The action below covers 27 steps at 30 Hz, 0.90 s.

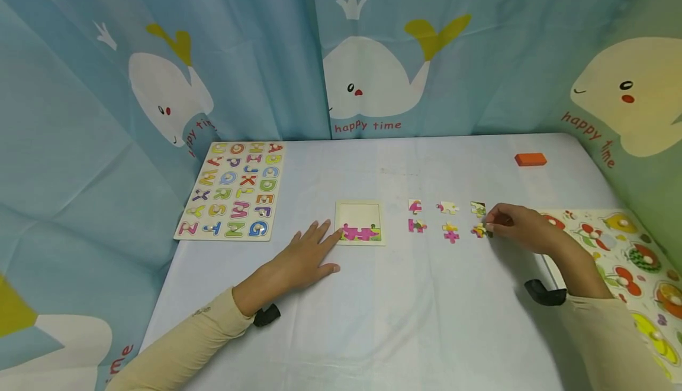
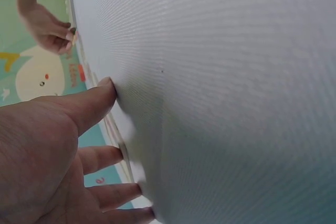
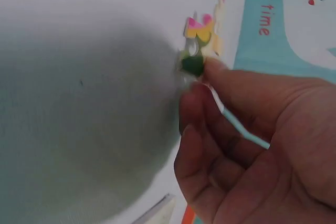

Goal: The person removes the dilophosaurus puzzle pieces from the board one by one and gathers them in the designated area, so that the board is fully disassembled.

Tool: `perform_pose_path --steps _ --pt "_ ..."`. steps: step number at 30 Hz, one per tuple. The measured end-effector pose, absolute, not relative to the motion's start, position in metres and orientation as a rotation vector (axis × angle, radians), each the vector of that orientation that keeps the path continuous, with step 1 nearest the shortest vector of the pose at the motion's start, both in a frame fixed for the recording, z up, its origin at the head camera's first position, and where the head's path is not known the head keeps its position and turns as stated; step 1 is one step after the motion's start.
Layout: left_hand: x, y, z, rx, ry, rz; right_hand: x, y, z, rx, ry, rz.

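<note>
Spread on the white table, my left hand (image 1: 306,258) touches the left edge of a small square puzzle board (image 1: 358,202) with one fingertip. Pink and green puzzle pieces (image 1: 364,234) fill the board's bottom row; its upper part is bare. At the right, my right hand (image 1: 524,228) pinches a puzzle piece (image 3: 193,65) with dark green on it between thumb and forefinger, low over the table. To its left lie several loose puzzle pieces, among them a pink and yellow piece (image 1: 450,233) and a mostly white piece (image 1: 447,207). The left wrist view shows my left fingers (image 2: 100,158) extended.
An alphabet board (image 1: 229,192) lies at the table's left. A fruit board (image 1: 613,243) is under and beside my right forearm. An orange block (image 1: 530,159) sits at the back right. Whale-printed curtains (image 1: 266,53) hang behind and at the sides.
</note>
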<state>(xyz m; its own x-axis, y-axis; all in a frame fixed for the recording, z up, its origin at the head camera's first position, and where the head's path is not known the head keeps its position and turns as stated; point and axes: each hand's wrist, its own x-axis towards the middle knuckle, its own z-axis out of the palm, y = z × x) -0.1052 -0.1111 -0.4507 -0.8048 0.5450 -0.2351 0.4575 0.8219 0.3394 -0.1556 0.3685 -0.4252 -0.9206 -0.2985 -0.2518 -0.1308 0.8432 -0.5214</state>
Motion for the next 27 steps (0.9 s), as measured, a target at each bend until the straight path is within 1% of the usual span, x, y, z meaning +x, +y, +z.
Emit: perform_pose_path --steps 10,15,22,27 --pt "-0.106 -0.112 -0.452 0.761 2.68 0.371 -0.158 0.359 -0.426 -0.188 2.738 -0.607" --pt "-0.105 -0.112 -0.452 0.758 2.679 0.374 -0.164 0.346 -0.42 -0.213 2.814 -0.632" --pt "-0.105 -0.112 -0.451 0.761 2.678 0.382 -0.173 0.287 -0.405 -0.359 2.817 -0.809" --pt "-0.105 -0.112 -0.451 0.758 2.673 0.379 -0.177 0.233 -0.413 -0.476 2.78 -0.898"
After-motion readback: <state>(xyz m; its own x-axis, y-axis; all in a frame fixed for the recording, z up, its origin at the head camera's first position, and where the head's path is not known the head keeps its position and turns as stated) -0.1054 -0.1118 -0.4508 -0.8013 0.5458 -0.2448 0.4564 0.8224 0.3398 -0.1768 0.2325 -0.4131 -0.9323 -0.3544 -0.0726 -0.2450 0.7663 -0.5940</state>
